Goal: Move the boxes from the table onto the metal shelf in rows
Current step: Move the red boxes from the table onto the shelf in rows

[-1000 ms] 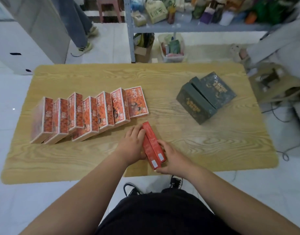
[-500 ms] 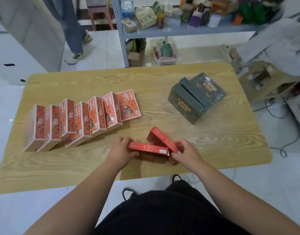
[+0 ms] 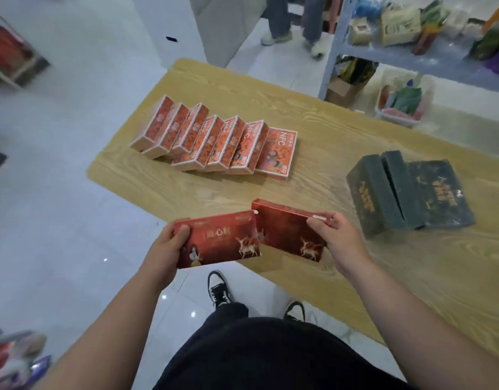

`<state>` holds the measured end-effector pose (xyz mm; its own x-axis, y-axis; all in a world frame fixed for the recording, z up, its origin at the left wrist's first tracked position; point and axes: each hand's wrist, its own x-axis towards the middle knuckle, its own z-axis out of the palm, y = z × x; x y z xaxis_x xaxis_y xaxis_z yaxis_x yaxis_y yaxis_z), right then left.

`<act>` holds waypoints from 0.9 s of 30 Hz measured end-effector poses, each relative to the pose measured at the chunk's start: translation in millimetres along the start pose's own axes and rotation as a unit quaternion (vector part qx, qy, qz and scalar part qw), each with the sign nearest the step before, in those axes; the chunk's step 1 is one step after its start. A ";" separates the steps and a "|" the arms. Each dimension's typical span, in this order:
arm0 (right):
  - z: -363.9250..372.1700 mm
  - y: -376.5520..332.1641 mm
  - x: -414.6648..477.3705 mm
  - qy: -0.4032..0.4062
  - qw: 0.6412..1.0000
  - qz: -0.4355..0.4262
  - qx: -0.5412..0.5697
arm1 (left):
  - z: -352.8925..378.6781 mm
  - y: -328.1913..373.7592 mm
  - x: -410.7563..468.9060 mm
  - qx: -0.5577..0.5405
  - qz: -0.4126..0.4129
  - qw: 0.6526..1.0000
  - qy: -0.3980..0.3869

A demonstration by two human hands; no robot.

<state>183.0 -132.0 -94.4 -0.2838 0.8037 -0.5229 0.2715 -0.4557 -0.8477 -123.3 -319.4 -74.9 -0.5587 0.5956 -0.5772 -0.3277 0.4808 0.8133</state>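
Two red boxes are up off the table (image 3: pixel 327 178), one per hand. Left box (image 3: pixel 217 243) hangs out past the table's near edge, over the floor. L hand (image 3: pixel 165 249) grips its left end, thumb flat on the front face, other fingers behind the box & hidden. Right box (image 3: pixel 287 232) sits over the table's near edge. R hand (image 3: pixel 338 240) pinches its top right corner, thumb in front, fingers curled over the top edge. Left box overlaps the right one's end; touching or not, can't tell.

Step, I'd say: pick-up done, carry to shelf comes next. Metal shelf (image 3: pixel 334 52) stands beyond the table's far side, so the next move prob. means walking round the table w/ both boxes kept level. Then it needs a bare stretch to start a row. The tier in view is packed w/ packets & bottles, so room looks tight.

Left on the table: seven orange boxes (image 3: pixel 214 142) leaning domino-style in a row, & green boxes (image 3: pixel 406 192) at right, near R hand. Both wait their turn.

In the way: the table itself, a person's legs (image 3: pixel 279 21) just left of the shelf post, & a tub (image 3: pixel 403 102) & carton (image 3: pixel 342 90) on the floor under the shelf. A blurred rack (image 3: pixel 9 57) far left holds sth red; can't tell more.
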 end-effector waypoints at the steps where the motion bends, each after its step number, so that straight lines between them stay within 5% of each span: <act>1: 5.4 -4.5 2.8 -0.008 1.000 -0.005 -0.019 | -9.7 -5.1 -7.6 -0.017 -0.003 0.999 0.029; 10: 111.7 -51.4 -1.8 -0.135 0.972 -0.055 -0.182 | -105.1 -48.8 -88.5 -0.139 -0.021 0.961 0.239; 27: 475.8 -90.9 -119.6 -0.376 0.858 -0.147 -0.317 | -358.9 -112.3 -203.0 -0.265 -0.006 0.860 0.436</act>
<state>-245.3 -368.8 2.8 -0.8745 0.2644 -0.4065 0.4646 0.2163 -0.8587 -246.6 -725.2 -22.7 -0.8362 -0.2266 -0.4994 -0.5096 -0.0153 0.8603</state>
